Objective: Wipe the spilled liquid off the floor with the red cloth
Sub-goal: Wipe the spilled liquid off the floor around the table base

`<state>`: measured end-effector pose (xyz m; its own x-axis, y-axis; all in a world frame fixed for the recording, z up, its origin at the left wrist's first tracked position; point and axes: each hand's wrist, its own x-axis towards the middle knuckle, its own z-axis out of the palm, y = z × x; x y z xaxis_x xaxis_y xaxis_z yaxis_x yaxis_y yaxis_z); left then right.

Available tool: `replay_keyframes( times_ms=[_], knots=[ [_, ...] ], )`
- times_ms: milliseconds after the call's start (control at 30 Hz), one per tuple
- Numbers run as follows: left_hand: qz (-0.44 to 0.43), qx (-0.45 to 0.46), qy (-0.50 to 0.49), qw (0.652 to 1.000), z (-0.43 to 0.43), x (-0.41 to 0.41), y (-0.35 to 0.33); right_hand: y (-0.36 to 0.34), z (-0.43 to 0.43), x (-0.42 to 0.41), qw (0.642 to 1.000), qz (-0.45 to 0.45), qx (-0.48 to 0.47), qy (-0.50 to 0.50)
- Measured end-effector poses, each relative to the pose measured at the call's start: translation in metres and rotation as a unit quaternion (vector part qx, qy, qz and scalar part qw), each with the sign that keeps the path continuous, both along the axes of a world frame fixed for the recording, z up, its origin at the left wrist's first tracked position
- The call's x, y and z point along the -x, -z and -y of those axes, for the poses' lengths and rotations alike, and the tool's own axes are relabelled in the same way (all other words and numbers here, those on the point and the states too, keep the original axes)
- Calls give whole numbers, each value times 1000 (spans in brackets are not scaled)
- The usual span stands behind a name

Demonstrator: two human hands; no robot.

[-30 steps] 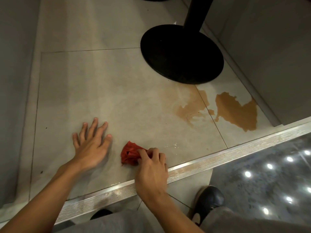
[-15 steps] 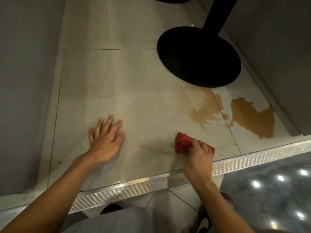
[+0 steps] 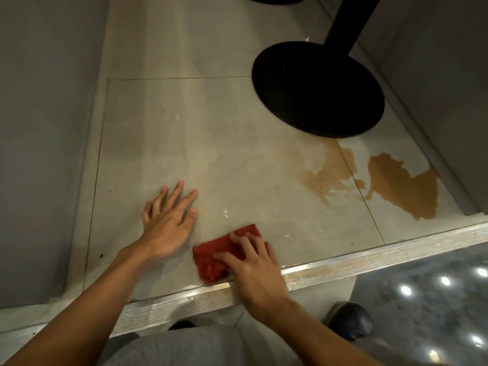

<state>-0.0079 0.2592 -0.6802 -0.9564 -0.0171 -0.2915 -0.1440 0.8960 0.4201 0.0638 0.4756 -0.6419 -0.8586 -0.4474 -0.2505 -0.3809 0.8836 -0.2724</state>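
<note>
The red cloth (image 3: 214, 254) lies flattened on the beige floor tile just above the metal step edge. My right hand (image 3: 250, 262) presses down on it with spread fingers. My left hand (image 3: 169, 220) rests flat on the tile to the cloth's left, fingers spread, holding nothing. The brown spilled liquid (image 3: 401, 186) pools at the right near the wall, with a thinner smeared patch (image 3: 327, 175) to its left. Small wet glints (image 3: 225, 212) show on the tile above the cloth.
A black round table base (image 3: 317, 88) with its post stands at the upper right, touching the spill's far edge. Grey walls close in on the left (image 3: 47, 128) and right (image 3: 435, 88). A ribbed metal step strip (image 3: 369, 256) runs along the tile's near edge. A dark shoe (image 3: 351, 320) is below.
My right hand has swept the cloth back left from the right and now presses it flatter near the step edge. My left hand stays planted on the tile.
</note>
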Motion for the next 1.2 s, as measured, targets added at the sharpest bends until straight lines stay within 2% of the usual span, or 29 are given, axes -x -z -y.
replay_keyframes(
  times_ms=[133, 300, 400, 533, 633, 733, 900, 1033, 1100, 1167, 1200],
  knots=[
    [27, 10, 1, 1000, -4, 0, -6, -10, -58, 10, 996, 18, -10, -82],
    [1, 15, -5, 1000, -14, 10, -19, -22, -110, 21, 996, 54, -20, -69],
    [-46, -31, 15, 998, -25, 27, -33, -40, -114, 39, 990, 127, 36, -40],
    [-40, -183, 45, 981, -52, 55, -54, -89, -120, 68, 972, 191, 119, 63],
    [-20, -210, 110, 971, -79, 73, -69, -134, -142, 81, 951, 207, 190, 129],
    [2, -210, 175, 962, -101, 90, -84, -163, -169, 89, 951, 189, 204, 133],
    [32, -116, 275, 954, -136, 118, -105, -154, -224, 99, 940, 140, 251, 185],
    [67, 70, 353, 930, -147, 144, -113, -120, -257, 121, 909, 83, 320, 254],
    [81, 135, 350, 923, -152, 162, -112, -110, -274, 145, 891, 66, 336, 299],
    [89, 141, 313, 935, -160, 179, -106, -104, -291, 179, 875, 45, 358, 322],
    [89, 125, 285, 946, -164, 186, -99, -100, -299, 197, 881, 18, 347, 322]
  ],
)
